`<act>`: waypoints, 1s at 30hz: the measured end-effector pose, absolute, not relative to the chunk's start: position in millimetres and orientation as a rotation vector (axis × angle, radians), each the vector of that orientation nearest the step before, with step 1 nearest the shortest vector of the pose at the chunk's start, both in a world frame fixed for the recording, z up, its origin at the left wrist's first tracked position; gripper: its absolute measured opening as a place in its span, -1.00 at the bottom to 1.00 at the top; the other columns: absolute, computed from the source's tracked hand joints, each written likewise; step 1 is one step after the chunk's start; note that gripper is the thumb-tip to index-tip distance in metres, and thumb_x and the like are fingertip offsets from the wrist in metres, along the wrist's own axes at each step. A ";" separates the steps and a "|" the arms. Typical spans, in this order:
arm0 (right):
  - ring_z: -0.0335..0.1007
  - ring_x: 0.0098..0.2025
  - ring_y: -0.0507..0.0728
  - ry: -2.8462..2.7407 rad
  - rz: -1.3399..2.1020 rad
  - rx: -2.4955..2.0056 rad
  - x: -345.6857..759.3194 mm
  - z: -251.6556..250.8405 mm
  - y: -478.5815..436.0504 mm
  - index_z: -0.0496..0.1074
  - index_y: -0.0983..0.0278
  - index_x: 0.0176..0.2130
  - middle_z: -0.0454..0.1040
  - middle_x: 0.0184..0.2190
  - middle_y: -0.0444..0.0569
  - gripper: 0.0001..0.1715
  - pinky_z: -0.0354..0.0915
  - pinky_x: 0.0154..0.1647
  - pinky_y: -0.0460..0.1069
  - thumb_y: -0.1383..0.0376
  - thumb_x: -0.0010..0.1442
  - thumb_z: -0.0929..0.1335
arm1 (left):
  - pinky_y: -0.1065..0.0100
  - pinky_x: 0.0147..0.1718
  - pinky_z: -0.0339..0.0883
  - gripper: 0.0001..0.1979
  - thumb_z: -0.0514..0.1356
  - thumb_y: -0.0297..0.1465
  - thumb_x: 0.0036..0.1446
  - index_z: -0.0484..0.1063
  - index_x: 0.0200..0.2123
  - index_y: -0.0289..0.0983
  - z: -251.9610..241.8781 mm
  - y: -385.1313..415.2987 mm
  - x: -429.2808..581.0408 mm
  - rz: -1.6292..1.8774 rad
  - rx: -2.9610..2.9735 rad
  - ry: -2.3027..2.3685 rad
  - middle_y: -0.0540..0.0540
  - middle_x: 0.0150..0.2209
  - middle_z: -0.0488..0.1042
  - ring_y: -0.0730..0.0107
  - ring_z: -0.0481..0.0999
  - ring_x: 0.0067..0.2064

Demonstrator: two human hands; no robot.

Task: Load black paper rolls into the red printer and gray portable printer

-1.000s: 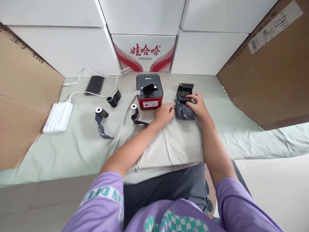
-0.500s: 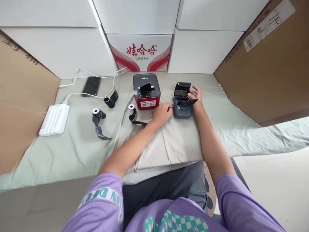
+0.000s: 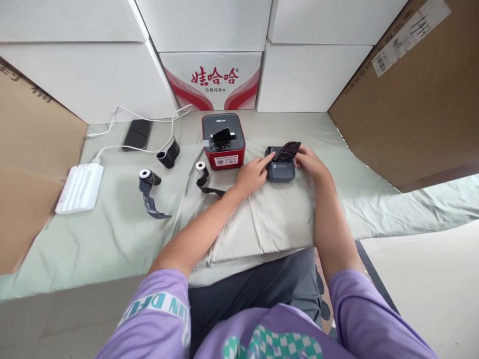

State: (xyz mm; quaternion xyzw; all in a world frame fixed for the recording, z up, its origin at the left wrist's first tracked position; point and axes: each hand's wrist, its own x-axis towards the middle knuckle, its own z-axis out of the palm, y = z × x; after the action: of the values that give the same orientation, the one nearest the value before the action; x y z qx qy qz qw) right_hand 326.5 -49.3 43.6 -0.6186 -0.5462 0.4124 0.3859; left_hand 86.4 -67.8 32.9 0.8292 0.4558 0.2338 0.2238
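Note:
A small dark grey printer (image 3: pixel 281 171) lies on the cloth-covered table, its lid down, with a strip of black paper (image 3: pixel 288 151) sticking up from its slot. My left hand (image 3: pixel 255 173) rests at the printer's left side, its index finger stretched onto the lid and the other fingers curled. At the right side, my right hand (image 3: pixel 309 162) has its fingers bent together by the printer and the black strip's edge; whether it pinches the strip cannot be made out. Just left of my left hand stands a red and black printer (image 3: pixel 224 144) with black paper in its top slot.
Paper rolls with black tails (image 3: pixel 202 169) (image 3: pixel 150 177) and a curled black strip (image 3: pixel 168 153) lie left. Further left are a black phone-like object (image 3: pixel 137 133), a white power bank (image 3: pixel 80 187) and its cable. White boxes (image 3: pixel 220 30) stand behind; cardboard (image 3: pixel 407 109) flanks the right.
The small printer's lid has swung from open to down, and the black strip now stands up from it. My left index finger has moved onto the lid; my right hand has shifted lower.

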 end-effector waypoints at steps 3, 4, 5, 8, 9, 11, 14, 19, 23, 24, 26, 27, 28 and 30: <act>0.14 -0.55 -0.01 -1.399 1.178 -1.500 324.1 47.7 -52.8 0.51 0.23 -0.08 0.41 -0.48 -0.15 -0.59 0.14 -0.51 -0.03 0.17 0.05 0.46 | 0.38 -0.08 0.38 -0.35 0.00 -0.50 0.32 0.27 0.43 -0.01 31.5 -68.4 87.2 0.660 2.291 1.245 -0.09 0.05 0.58 0.28 0.58 -0.02; 0.12 -0.56 -0.03 -1.396 1.196 -1.478 323.2 48.9 -53.2 0.50 0.23 -0.05 0.43 -0.45 -0.16 -0.55 0.12 -0.53 -0.04 0.17 0.05 0.47 | 0.38 -0.07 0.39 -0.35 0.01 -0.51 0.31 0.30 0.41 -0.02 30.3 -67.9 87.9 0.684 2.275 1.242 -0.08 0.06 0.58 0.28 0.58 0.00; 0.11 -0.57 -0.05 -1.399 1.206 -1.460 322.5 50.0 -53.2 0.49 0.23 -0.02 0.45 -0.43 -0.17 -0.51 0.10 -0.55 -0.05 0.17 0.04 0.47 | 0.38 -0.06 0.39 -0.36 0.01 -0.53 0.29 0.33 0.39 -0.03 28.9 -67.2 88.7 0.710 2.260 1.236 -0.07 0.07 0.58 0.28 0.57 0.02; 0.09 -0.61 -0.08 -1.437 1.226 -1.410 322.7 50.9 -51.2 0.48 0.23 -0.04 0.47 -0.41 -0.17 -0.48 0.07 -0.61 -0.07 0.18 -0.02 0.52 | 0.36 -0.04 0.41 -0.38 0.01 -0.56 0.27 0.39 0.33 -0.05 24.7 -64.7 91.3 0.760 2.227 1.220 -0.03 0.12 0.58 0.27 0.57 0.08; 0.10 -0.61 -0.08 -1.445 1.233 -1.394 323.0 50.0 -50.4 0.48 0.23 -0.07 0.46 -0.42 -0.17 -0.49 0.07 -0.62 -0.07 0.18 -0.03 0.53 | 0.35 -0.03 0.42 -0.38 0.01 -0.57 0.27 0.40 0.32 -0.05 23.7 -64.2 91.9 0.769 2.223 1.220 -0.02 0.14 0.58 0.26 0.57 0.09; 0.11 -0.62 -0.07 -1.422 1.235 -1.369 322.5 46.3 -49.3 0.48 0.22 -0.13 0.43 -0.46 -0.18 -0.53 0.08 -0.64 -0.08 0.19 -0.04 0.54 | 0.33 -0.01 0.43 -0.39 0.01 -0.57 0.27 0.42 0.31 -0.06 22.9 -63.9 92.5 0.789 2.227 1.220 -0.02 0.16 0.57 0.24 0.56 0.12; 0.08 -0.63 -0.07 -1.336 1.163 -1.376 317.7 37.3 -48.6 0.46 0.20 -0.14 0.39 -0.48 -0.19 -0.56 0.04 -0.67 -0.08 0.13 0.00 0.53 | 0.30 0.02 0.43 -0.37 0.01 -0.58 0.26 0.40 0.33 -0.08 23.1 -65.2 91.7 0.788 2.260 1.207 -0.04 0.17 0.57 0.22 0.55 0.13; 0.01 -0.61 -0.05 -1.266 1.016 -1.309 308.4 26.0 -44.8 0.48 0.18 -0.09 0.29 -0.52 -0.19 -0.47 -0.06 -0.67 -0.06 -0.08 0.08 0.49 | 0.27 -0.06 0.42 -0.37 0.03 -0.52 0.29 0.32 0.40 -0.09 22.3 -69.2 90.9 0.722 2.325 1.269 -0.14 0.10 0.59 0.18 0.59 0.03; -0.02 -0.62 -0.03 -1.194 0.967 -1.282 309.0 18.1 -36.7 0.48 0.18 -0.01 0.13 -0.60 -0.24 -0.25 -0.07 -0.63 -0.05 -0.26 0.03 0.46 | 0.26 -0.15 0.39 -0.39 0.04 -0.48 0.29 0.32 0.39 -0.14 39.7 -72.8 93.1 0.667 2.333 1.320 -0.16 0.09 0.60 0.16 0.60 -0.02; 0.01 -0.62 -0.03 -1.164 0.942 -1.287 309.8 15.6 -34.2 0.47 0.18 -0.01 0.15 -0.60 -0.24 -0.22 -0.06 -0.62 -0.05 -0.29 0.02 0.45 | 0.25 -0.18 0.37 -0.43 0.05 -0.46 0.29 0.37 0.35 -0.16 51.0 -74.2 92.0 0.645 2.330 1.324 -0.15 0.05 0.62 0.15 0.60 -0.04; 0.08 -0.61 -0.03 -1.106 0.901 -1.283 311.3 10.7 -29.4 0.46 0.17 -0.01 0.25 -0.53 -0.20 -0.19 -0.03 -0.62 -0.05 -0.34 0.00 0.43 | 0.24 -0.24 0.34 -0.59 0.09 -0.39 0.30 0.54 0.15 -0.17 82.0 -77.3 84.3 0.598 2.328 1.320 -0.13 -0.12 0.67 0.14 0.61 -0.13; 0.11 -0.61 -0.03 -1.085 0.889 -1.277 311.8 8.5 -27.4 0.46 0.16 -0.02 0.30 -0.49 -0.17 -0.18 -0.02 -0.62 -0.05 -0.35 -0.01 0.43 | 0.24 -0.25 0.32 -0.69 0.12 -0.33 0.31 0.60 0.00 -0.17 100.2 -78.5 77.0 0.591 2.329 1.317 -0.11 -0.22 0.66 0.15 0.60 -0.18; 0.12 -0.60 -0.04 -1.074 0.880 -1.273 312.1 6.7 -25.7 0.46 0.16 -0.03 0.35 -0.44 -0.15 -0.18 -0.02 -0.62 -0.06 -0.35 -0.02 0.42 | 0.25 -0.26 0.31 -0.74 0.13 -0.29 0.31 0.62 -0.12 -0.17 118.7 -78.8 67.1 0.639 2.317 1.328 -0.10 -0.28 0.65 0.19 0.58 -0.22; 0.12 -0.61 -0.05 -1.069 0.866 -1.273 312.3 4.1 -23.6 0.46 0.16 -0.06 0.39 -0.41 -0.13 -0.18 -0.03 -0.62 -0.06 -0.37 -0.04 0.42 | 0.28 -0.24 0.31 -0.75 0.13 -0.26 0.33 0.59 -0.19 -0.20 150.9 -75.2 40.5 0.783 2.266 1.357 -0.09 -0.29 0.62 0.27 0.54 -0.25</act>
State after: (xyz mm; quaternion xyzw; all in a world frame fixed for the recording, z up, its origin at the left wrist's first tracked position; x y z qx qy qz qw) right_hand 312.3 -23.6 4.1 -0.5472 -0.4595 0.3724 0.5922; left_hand 40.5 -75.2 150.9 0.8072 0.4834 0.2790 0.1921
